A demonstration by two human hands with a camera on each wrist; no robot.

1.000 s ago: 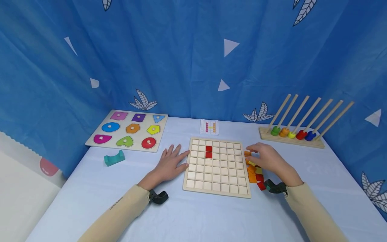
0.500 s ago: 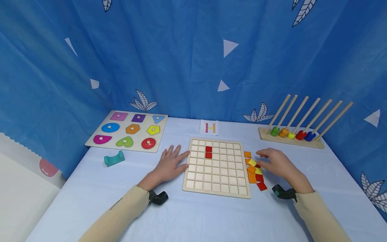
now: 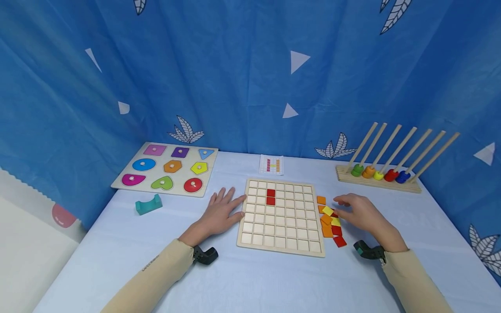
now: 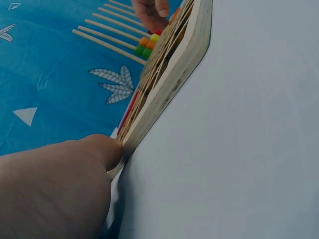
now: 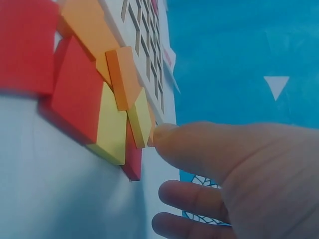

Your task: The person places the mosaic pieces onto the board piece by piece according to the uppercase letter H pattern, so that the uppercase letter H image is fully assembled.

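Observation:
A wooden grid board [image 3: 280,217] lies flat on the table, with two red square tiles [image 3: 271,197] in neighbouring cells of one column. My left hand [image 3: 220,213] rests on the table, fingers spread, thumb and index fingertip at the board's left edge. Loose orange, yellow and red tiles [image 3: 326,221] lie in an overlapping pile along the board's right side. Just right of that pile hovers my right hand [image 3: 362,214], its fingers loosely bent. In the right wrist view the thumb [image 5: 199,147] stands apart from the fingers below it, and nothing shows between them.
A small printed pattern card [image 3: 271,165] lies behind the board. A knobbed shape puzzle [image 3: 182,174] is at the back left, with a teal curved block [image 3: 148,205] in front. A peg stand with coloured beads [image 3: 379,179] stands at the back right.
My right hand has drawn back to the right, off the tile pile, which is now uncovered. It hardly moves over the last half second. The left hand stays at the board's edge.

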